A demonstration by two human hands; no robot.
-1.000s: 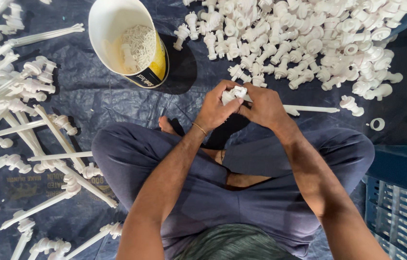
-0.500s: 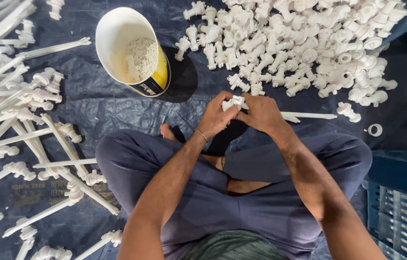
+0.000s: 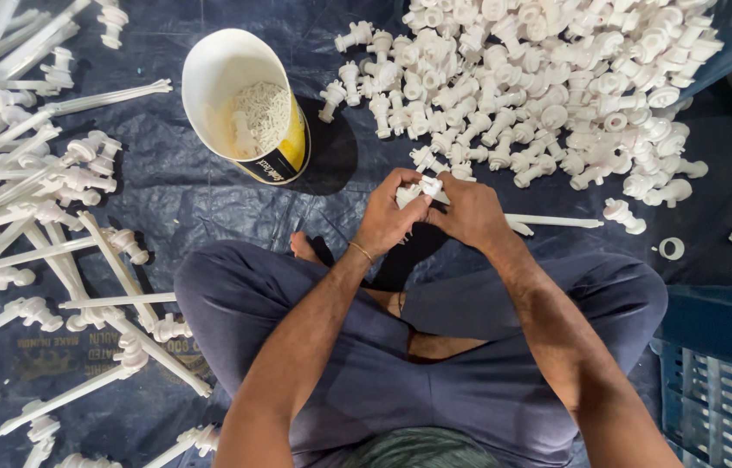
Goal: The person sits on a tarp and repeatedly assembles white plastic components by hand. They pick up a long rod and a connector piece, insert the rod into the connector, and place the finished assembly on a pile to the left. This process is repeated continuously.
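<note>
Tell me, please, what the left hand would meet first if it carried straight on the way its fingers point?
Probably the right hand, already touching the left hand around the small white plastic fitting they share.

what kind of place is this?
Likely a small floor-level assembly workshop: a dark tarp on the floor, a big heap of white plastic fittings, assembled long-stemmed pieces, and a bucket of small parts.

Dark blue tarp [image 3: 193,199] over the floor: white bucket [image 3: 245,108] at eleven o'clock, heap of white fittings [image 3: 548,78] at one, white rods [image 3: 37,217] at nine, blue crate [image 3: 721,407] at four.
</note>
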